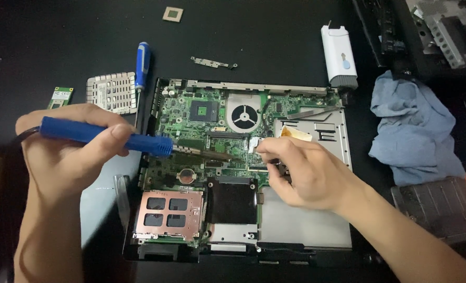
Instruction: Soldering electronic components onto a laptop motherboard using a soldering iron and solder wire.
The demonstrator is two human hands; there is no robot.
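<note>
In the open laptop shell (296,230) lies the board (201,112); the left hand (70,152) is clamped on a blue iron (104,136), the right hand (301,170) pinches a ribbon (255,144) over it.

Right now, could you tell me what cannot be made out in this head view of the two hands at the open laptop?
- Iron tip: too small against the board to tell whether it touches.
- Right hand: what its fingertips pinch is hidden by the fingers.
- Board under the right hand: covered.
- Parts at top right: cut off by the edge.
- Left hand: the iron's cord leaves it into the dark.
</note>
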